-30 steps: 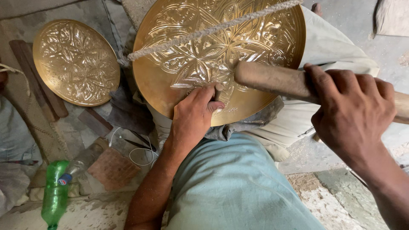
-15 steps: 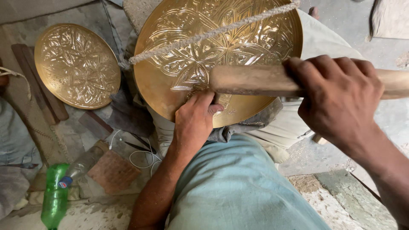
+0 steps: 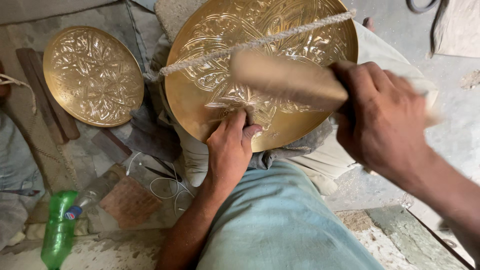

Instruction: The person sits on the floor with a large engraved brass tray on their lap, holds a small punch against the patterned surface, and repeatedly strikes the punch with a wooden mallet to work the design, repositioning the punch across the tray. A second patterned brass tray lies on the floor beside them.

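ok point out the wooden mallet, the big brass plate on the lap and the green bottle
wooden mallet (image 3: 287,80), head view, on its blurred wooden shaft
big brass plate (image 3: 305,25), head view, on the engraved upper face
green bottle (image 3: 57,235), head view, on its lower body

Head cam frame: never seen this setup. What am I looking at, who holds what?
One picture, from a camera on a person's head, looking down at their lap and bare hands. No machine. A big brass plate with an engraved floral pattern rests on their lap, and a rope runs across it. The left hand presses a thin tool, mostly hidden by the fingers, against the plate. The right hand grips a wooden mallet, blurred by motion. On the floor to the left lie a second engraved plate, wood strips, a green bottle, a brick-like block and a thin white cord.
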